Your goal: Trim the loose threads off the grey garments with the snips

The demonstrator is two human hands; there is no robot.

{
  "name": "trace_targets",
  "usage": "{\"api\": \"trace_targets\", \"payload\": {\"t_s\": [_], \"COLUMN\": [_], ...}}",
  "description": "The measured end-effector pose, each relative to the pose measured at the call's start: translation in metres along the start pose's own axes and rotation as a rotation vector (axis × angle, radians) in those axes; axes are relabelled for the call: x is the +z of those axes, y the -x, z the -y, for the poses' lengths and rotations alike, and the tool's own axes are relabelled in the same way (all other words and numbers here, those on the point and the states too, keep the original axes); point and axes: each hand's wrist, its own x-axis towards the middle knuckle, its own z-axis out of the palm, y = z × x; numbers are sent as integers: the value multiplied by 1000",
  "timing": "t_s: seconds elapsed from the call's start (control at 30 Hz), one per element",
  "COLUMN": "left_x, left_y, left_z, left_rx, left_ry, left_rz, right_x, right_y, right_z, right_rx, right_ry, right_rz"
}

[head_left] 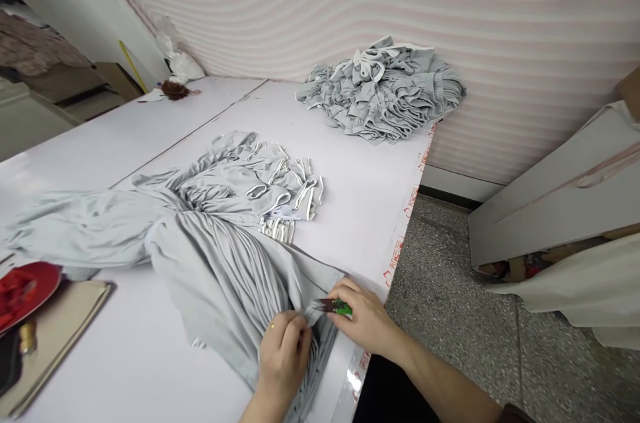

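Note:
A long bundle of light grey fabric pieces (pixel 220 250) lies across the white table, its layers fanned toward the near right edge. My left hand (pixel 284 350) pinches a bit of this fabric near the edge of the layers; a ring shows on one finger. In my right hand (pixel 363 316) is a pair of thread snips (pixel 336 306) with green on the handle. Their dark blades point left, at the fabric just beyond my left fingertips. Whether the blades touch the cloth I cannot tell. White-trimmed ends (pixel 287 190) of grey fabric spread out behind the bundle.
A heap of grey garment pieces (pixel 387 93) sits at the table's far right corner by the striped wall covering. At the left are a red dish (pixel 47 273) and a beige folded cloth or board (pixel 70 323). A white cabinet (pixel 550 190) stands right, across the speckled floor (pixel 450 316).

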Motion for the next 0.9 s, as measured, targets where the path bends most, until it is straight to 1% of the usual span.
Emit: {"api": "trace_targets", "payload": {"t_s": [0.1,0.27,0.47,0.73,0.83,0.9], "left_x": [-3,-6,-8,-8,-7,-7], "left_y": [2,1,4,6,5,4], "left_z": [1,0,1,1,1,1], "left_rx": [-3,-13,14,3,4,-12], "left_ry": [56,80,134,187,175,141], "left_rz": [-61,-107,-89,-79,-81,-100], "right_x": [-6,-5,-4,-3,-4,-5], "right_y": [3,2,0,1,-1,-1], "right_z": [9,13,12,12,16,17], "right_rx": [-25,2,22,-20,-55,-33], "right_ry": [15,24,3,41,57,67], "right_rz": [64,39,37,49,71,64]}}
